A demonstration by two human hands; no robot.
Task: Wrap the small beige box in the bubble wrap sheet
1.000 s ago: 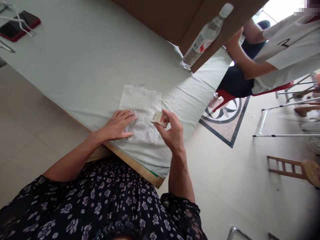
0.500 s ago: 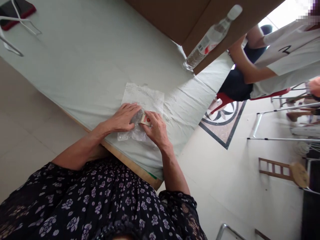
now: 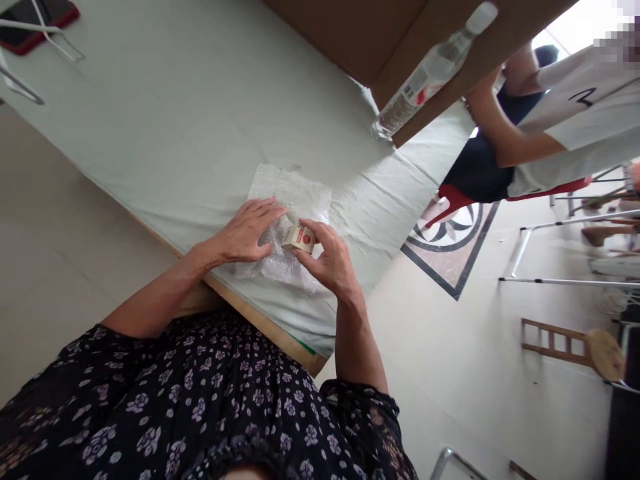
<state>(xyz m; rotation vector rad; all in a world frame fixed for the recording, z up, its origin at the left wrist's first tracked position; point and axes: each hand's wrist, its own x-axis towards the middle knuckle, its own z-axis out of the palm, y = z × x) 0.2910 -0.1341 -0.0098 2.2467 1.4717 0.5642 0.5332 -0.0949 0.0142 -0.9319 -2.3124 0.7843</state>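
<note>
A sheet of clear bubble wrap (image 3: 303,193) lies on the pale green cloth of the table (image 3: 200,133). Over its middle, my right hand (image 3: 331,257) grips a small cream box (image 3: 300,238) with red print between thumb and fingers. My left hand (image 3: 247,231) rests on the left part of the wrap, fingers apart, holding nothing. A short gap separates its thumb from the box.
A clear plastic bottle (image 3: 433,77) is beside a large brown cardboard box (image 3: 360,40) at the far right of the table. A red-edged phone (image 3: 37,23) and white wire stand (image 3: 25,83) are far left. A person in white (image 3: 590,107) sits beyond the right edge.
My right hand has moved right with the small box, away from my left hand. More of the box and the wrap between the hands shows. The view has shifted slightly.
</note>
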